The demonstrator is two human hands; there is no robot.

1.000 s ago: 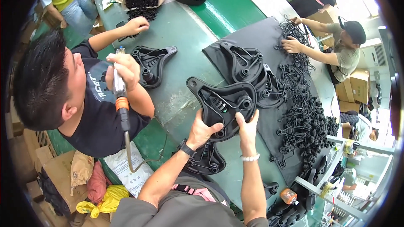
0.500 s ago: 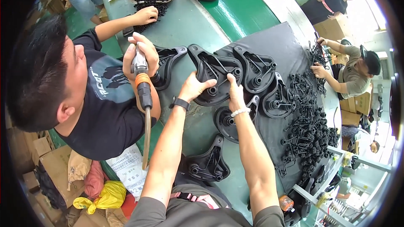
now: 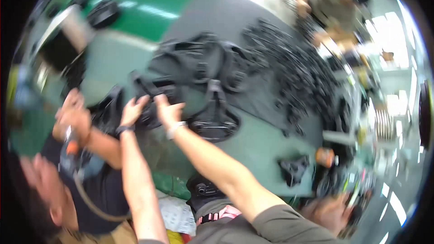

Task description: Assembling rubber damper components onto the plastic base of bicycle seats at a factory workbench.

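The left hand [image 3: 132, 111] and right hand [image 3: 169, 112] are apart, at the near edge of one black part [image 3: 153, 88]; blur hides whether they grip it. It looks hard and a bit heavy, best held by both sides. Three more parts [image 3: 214, 118] sit near its right, one left.

Blur smears the black bracket [image 3: 151, 116] toward nine o'clock, partly hidden by the person's left hand [image 3: 132, 112] and right hand [image 3: 169, 113], and the black rods [image 3: 296, 72] toward two; a co-worker's head [image 3: 45, 190] toward eight is cut off.
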